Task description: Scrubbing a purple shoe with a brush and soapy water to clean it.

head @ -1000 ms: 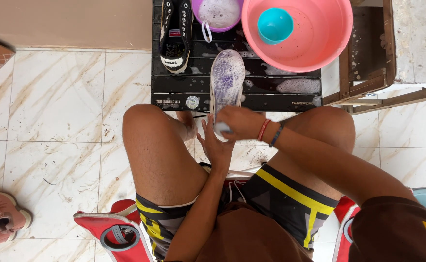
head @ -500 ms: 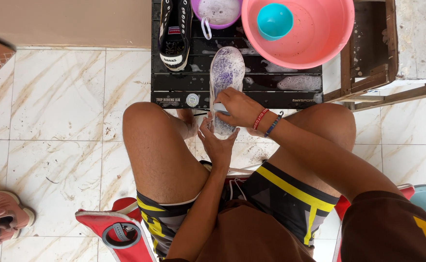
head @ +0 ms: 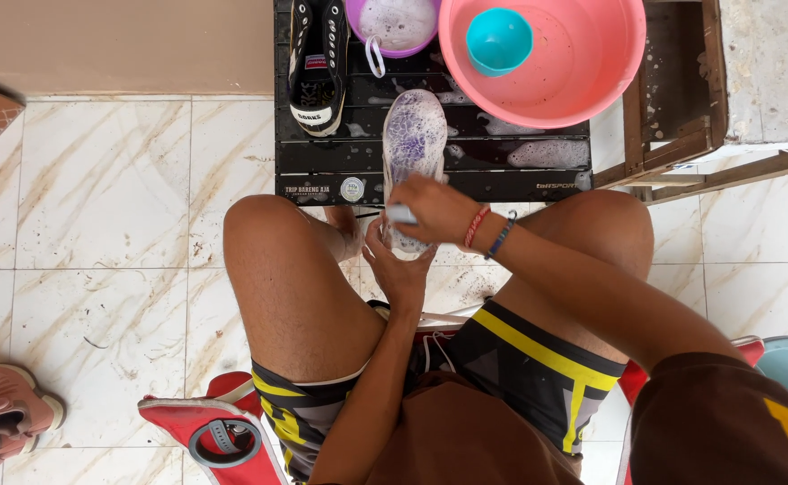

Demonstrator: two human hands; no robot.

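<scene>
A white shoe (head: 414, 144) covered in purplish soap foam lies sole up, its toe resting on the black slatted table (head: 322, 162). My left hand (head: 400, 269) grips its heel end from below, between my knees. My right hand (head: 432, 208), with red and blue bracelets on the wrist, presses a small white-handled brush (head: 401, 215) onto the sole near the heel. The brush bristles are hidden under my fingers.
On the table stand a black sneaker (head: 318, 63), a purple bowl (head: 398, 22) of suds and a pink basin (head: 556, 58) with a teal cup (head: 498, 40) inside. A wooden frame (head: 681, 135) is at right, pink sandals (head: 3, 409) at lower left on the marble floor.
My right hand with the brush has slid slightly down the sole toward the heel. The shoe and my left hand stay in the same place.
</scene>
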